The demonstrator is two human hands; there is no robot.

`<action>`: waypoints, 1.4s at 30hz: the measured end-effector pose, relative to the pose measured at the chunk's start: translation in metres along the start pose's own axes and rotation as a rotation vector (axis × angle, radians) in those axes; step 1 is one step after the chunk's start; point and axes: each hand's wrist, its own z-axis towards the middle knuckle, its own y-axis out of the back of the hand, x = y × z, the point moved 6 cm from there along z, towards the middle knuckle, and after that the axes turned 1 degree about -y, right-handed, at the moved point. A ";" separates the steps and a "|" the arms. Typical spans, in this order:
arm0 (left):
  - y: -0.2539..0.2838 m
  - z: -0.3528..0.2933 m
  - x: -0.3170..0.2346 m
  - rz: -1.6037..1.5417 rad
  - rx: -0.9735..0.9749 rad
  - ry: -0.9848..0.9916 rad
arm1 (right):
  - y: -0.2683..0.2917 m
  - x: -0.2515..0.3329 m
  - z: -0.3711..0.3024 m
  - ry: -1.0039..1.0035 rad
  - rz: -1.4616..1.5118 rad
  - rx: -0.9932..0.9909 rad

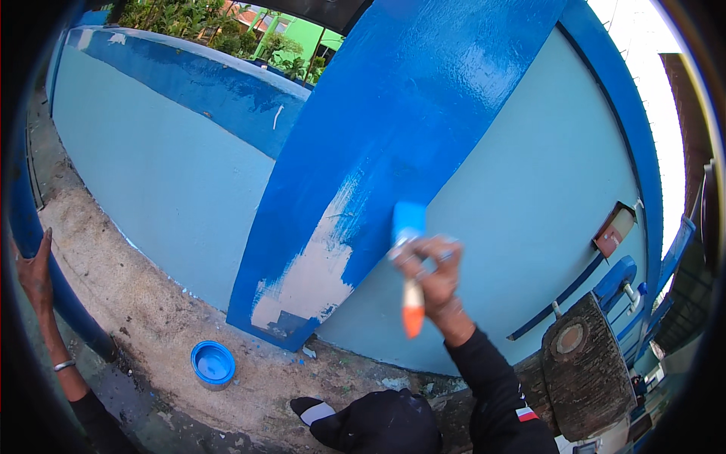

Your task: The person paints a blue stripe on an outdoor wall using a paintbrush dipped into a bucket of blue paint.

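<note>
My right hand [436,276] clamped the brush [413,309]; whether my left hand [34,278] gripped the post [74,310] I couldn't tell. The pale patch [311,280] wanted even strokes.

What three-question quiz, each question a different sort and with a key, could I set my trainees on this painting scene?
1. Which hand holds the brush?
2. True or false: the paint container stands on the ground.
3. Fill in the blank: the pale patch on the blue pillar lies toward its ____ end.

Key: 1. The right hand. 2. True. 3. Lower.
</note>
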 end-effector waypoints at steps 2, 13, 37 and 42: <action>-0.004 -0.001 0.003 -0.041 -0.009 0.063 | -0.019 0.023 -0.036 0.037 0.095 0.130; -0.002 -0.003 0.030 0.124 -0.121 -0.031 | 0.028 -0.075 -0.018 -0.501 0.495 -0.610; -0.001 -0.003 -0.017 -0.173 -0.023 0.103 | -0.031 0.017 0.030 0.241 -0.012 0.059; 0.001 -0.003 -0.017 -0.102 0.000 0.133 | -0.041 0.028 0.020 0.103 0.347 0.140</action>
